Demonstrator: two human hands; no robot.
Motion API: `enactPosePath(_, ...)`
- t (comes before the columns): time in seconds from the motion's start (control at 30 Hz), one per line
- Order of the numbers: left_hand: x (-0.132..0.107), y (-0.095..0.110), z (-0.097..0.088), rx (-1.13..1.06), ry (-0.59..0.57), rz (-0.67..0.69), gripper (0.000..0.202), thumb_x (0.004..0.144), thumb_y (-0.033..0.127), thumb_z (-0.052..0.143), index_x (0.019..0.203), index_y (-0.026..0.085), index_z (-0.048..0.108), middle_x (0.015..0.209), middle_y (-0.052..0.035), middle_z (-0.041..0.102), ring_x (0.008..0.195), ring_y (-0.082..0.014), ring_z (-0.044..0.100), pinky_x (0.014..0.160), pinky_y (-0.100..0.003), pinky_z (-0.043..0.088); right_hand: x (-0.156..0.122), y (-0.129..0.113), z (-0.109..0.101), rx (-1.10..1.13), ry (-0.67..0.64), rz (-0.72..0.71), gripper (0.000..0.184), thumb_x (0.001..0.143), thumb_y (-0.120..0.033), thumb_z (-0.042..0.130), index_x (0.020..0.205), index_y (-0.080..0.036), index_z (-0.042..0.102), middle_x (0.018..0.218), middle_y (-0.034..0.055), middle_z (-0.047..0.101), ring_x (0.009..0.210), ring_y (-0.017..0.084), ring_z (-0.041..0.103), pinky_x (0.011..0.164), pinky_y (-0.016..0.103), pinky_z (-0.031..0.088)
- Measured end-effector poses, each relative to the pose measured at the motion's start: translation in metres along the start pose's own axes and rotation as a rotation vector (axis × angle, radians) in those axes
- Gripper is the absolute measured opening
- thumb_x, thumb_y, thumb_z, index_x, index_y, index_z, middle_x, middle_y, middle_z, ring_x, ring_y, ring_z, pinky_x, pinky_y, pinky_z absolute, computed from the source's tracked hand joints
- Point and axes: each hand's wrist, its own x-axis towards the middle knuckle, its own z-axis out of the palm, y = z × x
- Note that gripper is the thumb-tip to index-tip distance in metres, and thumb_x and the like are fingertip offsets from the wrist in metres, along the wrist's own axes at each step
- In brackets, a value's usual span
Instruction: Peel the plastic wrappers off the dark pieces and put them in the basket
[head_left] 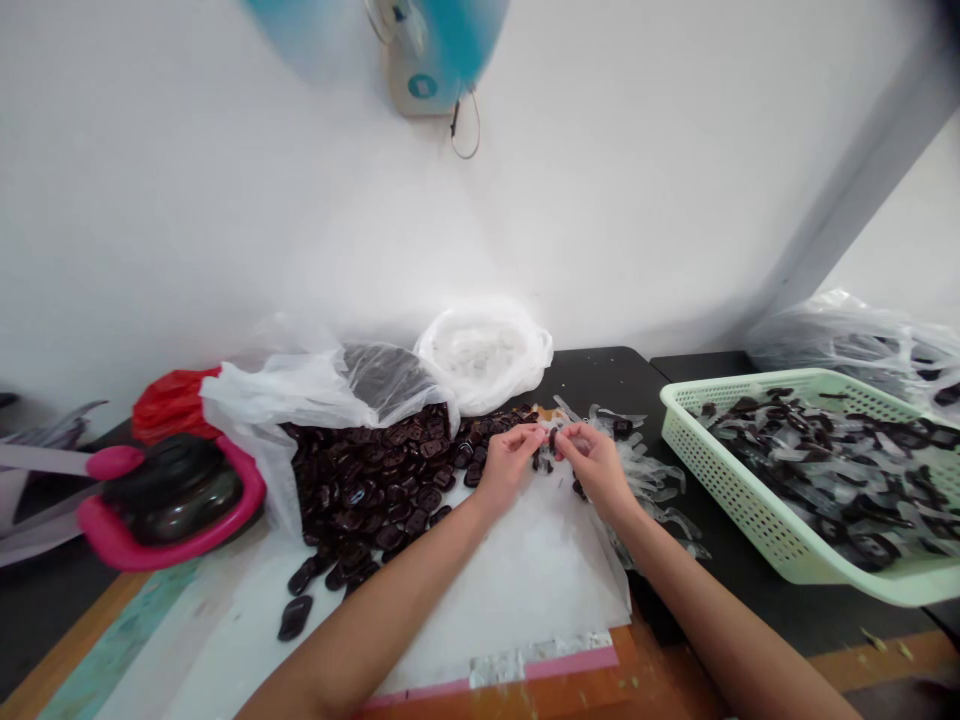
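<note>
Plain white wall — grey upright at right — black tabletop below

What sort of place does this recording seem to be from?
Probably a small workshop doing manual piecework: a heap of dark glossy moulded pieces on the bench, a light green plastic basket filled with more, and plastic bags against a bare white wall.

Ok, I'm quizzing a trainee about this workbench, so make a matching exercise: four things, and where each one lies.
Things:
1. Pale green perforated plastic basket
2. Heap of glossy dark oblong pieces
3. Crumpled red plastic bag
4. Clear film strips

Places:
A. Far left, behind a pink-rimmed container
B. Just right of the right hand
C. Left of the left hand
D. Far right, on black tabletop

Pairs: 1-D, 2-C, 3-A, 4-B
</note>
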Motion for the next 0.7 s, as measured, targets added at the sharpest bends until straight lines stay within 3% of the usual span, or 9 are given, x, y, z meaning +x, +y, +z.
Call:
enactPosePath(0.13, 0.001, -0.003, 0.0, -0.042, 0.002, -0.083, 0.019, 0.071, 0.033, 0.071, 0.075, 0.015, 0.07, 0.073, -0.0034, 0.066, 0.069, -0.0126, 0.056, 0.071, -0.026, 0.043, 0.001, 0.003, -0.002, -0.175, -0.005, -0.12, 0.023, 0.081, -0.041, 0.059, 0.075, -0.019, 0.055, 0.059, -0.0005, 0.054, 0.051, 0.012, 0.042, 0.048, 0.023, 0.03)
enactPosePath(0.27, 0.003, -0.004, -0.001, -0.072, 0.016, -0.105, 0.019, 0.07, 0.032, 0.072, 0.076, 0.014, 0.07, 0.074, -0.0044, 0.067, 0.068, -0.0129, 0.057, 0.071, -0.026, 0.043, 0.001, 0.005, -0.003, -0.302, 0.019, -0.183, 0.02, 0.082, -0.039, 0.057, 0.076, -0.02, 0.058, 0.063, -0.0003, 0.055, 0.053, 0.012, 0.044, 0.051, 0.023, 0.033)
enactPosePath(0.43, 0.004, -0.004, -0.003, 0.047, 0.027, -0.014, 0.015, 0.07, 0.029, 0.071, 0.073, 0.014, 0.07, 0.076, -0.0048, 0.066, 0.074, -0.0142, 0.057, 0.076, -0.028, 0.042, 0.001, 0.004, -0.005, -0.354, 0.009, -0.206, 0.017, 0.082, -0.037, 0.056, 0.079, -0.02, 0.059, 0.068, 0.0006, 0.057, 0.055, 0.013, 0.047, 0.052, 0.024, 0.035)
enactPosePath(0.6, 0.004, -0.009, -0.003, 0.089, -0.055, 0.035, 0.015, 0.076, 0.029, 0.065, 0.071, 0.015, 0.066, 0.081, -0.0046, 0.061, 0.078, -0.0148, 0.053, 0.077, -0.027, 0.041, 0.001, 0.002, -0.008, -0.544, -0.098, -0.349, 0.028, 0.078, -0.031, 0.06, 0.105, -0.023, 0.06, 0.075, 0.0018, 0.057, 0.06, 0.015, 0.051, 0.056, 0.025, 0.039)
enactPosePath(0.7, 0.005, -0.011, -0.003, 0.09, -0.057, 0.051, 0.016, 0.075, 0.028, 0.064, 0.068, 0.015, 0.065, 0.088, -0.0063, 0.059, 0.084, -0.0158, 0.053, 0.081, -0.028, 0.04, 0.002, 0.004, -0.01, -0.701, -0.045, -0.419, 0.02, 0.077, -0.03, 0.059, 0.095, -0.024, 0.065, 0.081, 0.0048, 0.06, 0.072, 0.019, 0.057, 0.064, 0.028, 0.042)
